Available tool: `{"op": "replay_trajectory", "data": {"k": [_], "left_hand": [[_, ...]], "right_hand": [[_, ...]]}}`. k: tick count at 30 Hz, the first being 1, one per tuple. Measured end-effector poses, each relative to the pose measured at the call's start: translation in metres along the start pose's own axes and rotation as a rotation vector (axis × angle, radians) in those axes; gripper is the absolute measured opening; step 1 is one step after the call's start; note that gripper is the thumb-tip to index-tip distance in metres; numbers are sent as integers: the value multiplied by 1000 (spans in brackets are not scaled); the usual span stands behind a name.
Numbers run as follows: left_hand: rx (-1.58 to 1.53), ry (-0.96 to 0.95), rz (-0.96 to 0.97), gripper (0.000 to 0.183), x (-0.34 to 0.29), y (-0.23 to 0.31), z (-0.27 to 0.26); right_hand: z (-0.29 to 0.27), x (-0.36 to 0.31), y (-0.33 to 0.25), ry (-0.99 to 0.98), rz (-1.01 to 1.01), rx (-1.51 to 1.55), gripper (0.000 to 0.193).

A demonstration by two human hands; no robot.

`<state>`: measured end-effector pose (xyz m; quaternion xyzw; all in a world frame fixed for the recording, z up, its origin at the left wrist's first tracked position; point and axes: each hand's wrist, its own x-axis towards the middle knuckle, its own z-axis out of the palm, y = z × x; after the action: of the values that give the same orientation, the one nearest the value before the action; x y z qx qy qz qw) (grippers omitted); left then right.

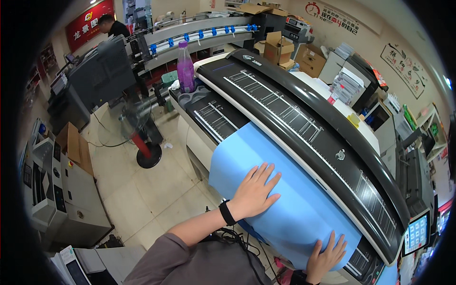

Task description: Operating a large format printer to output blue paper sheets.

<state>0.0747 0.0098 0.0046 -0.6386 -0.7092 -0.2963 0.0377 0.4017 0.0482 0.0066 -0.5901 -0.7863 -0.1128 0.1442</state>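
A large light blue sheet (289, 209) lies across the feed bed of a black wide-format scanner (294, 111), its far edge against the machine's pale front lip. My left hand (255, 191) rests flat on the sheet left of its middle, fingers spread. Near the sheet's right end, my right hand (327, 259) also lies on it with the fingers stretched out. The sheet's near edge bends down over the front of the machine. Whether its far edge is inside the slot cannot be made out.
A bottle of purple liquid (185, 69) stands on the scanner's left end. A touch screen (416, 232) is at the right. Black cables (232, 237) hang by my body. A fan (142, 142) stands on the tiled floor to the left; another person (114, 27) is in the back left.
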Motion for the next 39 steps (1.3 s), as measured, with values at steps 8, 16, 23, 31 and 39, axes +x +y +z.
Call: {"op": "replay_trajectory", "data": {"k": [8,16,23,31,39], "left_hand": [[-10,53,44,57,14,-4,5],[2,57,39,56,36,-11,20],[38,52,47,57,47,-13,28],[-77,-49,57,52,36,-35,-15],[-4,466,-326,49,49,-232,-150]], "right_hand": [[5,15,8,-60,35,48,52],[14,45,17,-60,43,150,55],[15,54,16,-124,67,130,55],[16,54,16,-99,80,106,56],[-1,54,17,-118,-39,-13,56]]}}
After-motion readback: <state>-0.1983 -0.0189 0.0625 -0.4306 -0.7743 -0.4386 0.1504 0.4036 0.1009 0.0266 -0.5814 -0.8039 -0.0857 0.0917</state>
